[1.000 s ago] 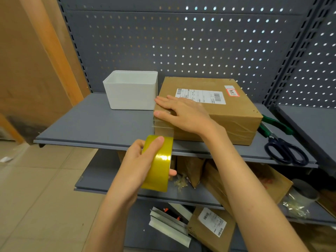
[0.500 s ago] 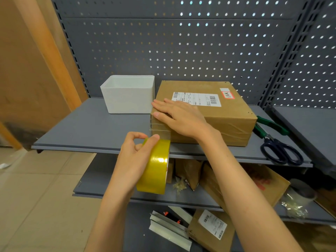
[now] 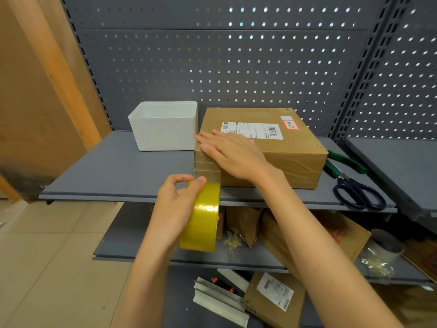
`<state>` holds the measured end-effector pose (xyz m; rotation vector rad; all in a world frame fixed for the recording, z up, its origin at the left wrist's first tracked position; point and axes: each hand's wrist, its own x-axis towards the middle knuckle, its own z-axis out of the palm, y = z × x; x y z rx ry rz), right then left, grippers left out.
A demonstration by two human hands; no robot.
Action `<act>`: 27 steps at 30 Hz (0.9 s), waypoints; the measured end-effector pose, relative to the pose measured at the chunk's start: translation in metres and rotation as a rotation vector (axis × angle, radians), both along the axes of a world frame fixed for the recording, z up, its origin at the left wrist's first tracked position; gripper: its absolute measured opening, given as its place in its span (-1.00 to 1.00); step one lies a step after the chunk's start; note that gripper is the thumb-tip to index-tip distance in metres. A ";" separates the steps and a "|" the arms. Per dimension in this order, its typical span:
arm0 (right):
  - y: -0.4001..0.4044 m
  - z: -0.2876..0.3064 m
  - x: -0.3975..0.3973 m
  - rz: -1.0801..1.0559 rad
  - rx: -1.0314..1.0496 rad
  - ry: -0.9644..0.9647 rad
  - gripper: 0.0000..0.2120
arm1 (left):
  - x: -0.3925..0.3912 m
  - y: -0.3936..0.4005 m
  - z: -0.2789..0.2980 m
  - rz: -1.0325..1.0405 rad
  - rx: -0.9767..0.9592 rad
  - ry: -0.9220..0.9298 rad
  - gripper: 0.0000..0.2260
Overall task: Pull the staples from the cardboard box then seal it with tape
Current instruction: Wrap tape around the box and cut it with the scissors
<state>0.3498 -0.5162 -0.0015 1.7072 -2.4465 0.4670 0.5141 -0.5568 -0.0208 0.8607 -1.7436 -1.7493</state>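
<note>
A flat cardboard box (image 3: pixel 290 157) with a white shipping label lies on the upper grey shelf (image 3: pixel 123 176). My right hand (image 3: pixel 233 152) presses flat, fingers straight, on the box's top left corner. My left hand (image 3: pixel 176 207) grips a yellow roll of tape (image 3: pixel 201 218) just in front of the shelf edge, below that corner. A clear strip of tape (image 3: pixel 207 171) runs from the roll up the box's front left face to under my right hand.
A white plastic bin (image 3: pixel 163 129) stands left of the box, almost touching it. Green pliers (image 3: pixel 343 162) and dark blue scissors (image 3: pixel 359 195) lie to the box's right. Lower shelves hold cardboard packages (image 3: pixel 274 299), metal strips (image 3: pixel 220 301) and crumpled tape. Perforated panel behind.
My left hand shifted its grip on the roll; the fingers spread and the index finger lifted off. The strip stays stretched to the box. My right hand keeps pressing the same corner.
</note>
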 end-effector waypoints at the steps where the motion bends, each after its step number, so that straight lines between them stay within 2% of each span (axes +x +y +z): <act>1: 0.000 -0.001 0.001 -0.010 -0.011 0.018 -0.58 | 0.000 0.000 0.001 0.008 0.017 0.007 -0.79; 5: 0.001 -0.005 0.005 -0.069 -0.060 0.112 -0.57 | -0.002 0.000 0.002 -0.014 0.111 0.035 -0.82; 7: 0.003 -0.004 0.007 -0.083 -0.095 0.099 -0.58 | -0.002 -0.002 0.003 -0.019 0.147 0.041 -0.83; 11: 0.025 0.002 0.008 -0.131 -0.422 -0.187 -0.64 | -0.003 -0.013 0.000 -0.030 0.137 -0.008 -0.87; 15: 0.072 -0.001 0.001 -0.411 -0.763 -0.230 -0.72 | -0.005 -0.017 -0.002 -0.057 0.125 -0.001 -0.91; 18: 0.109 -0.011 -0.010 -0.665 -0.884 -0.197 -0.76 | -0.007 -0.018 -0.003 -0.054 0.110 0.013 -0.94; 22: 0.143 -0.023 -0.025 -0.951 -0.864 -0.121 -0.75 | -0.009 -0.020 -0.003 -0.052 0.086 0.019 -0.95; 27: 0.169 -0.037 -0.037 -1.140 -0.576 -0.164 -0.76 | -0.010 -0.021 -0.003 -0.052 0.077 0.023 -0.93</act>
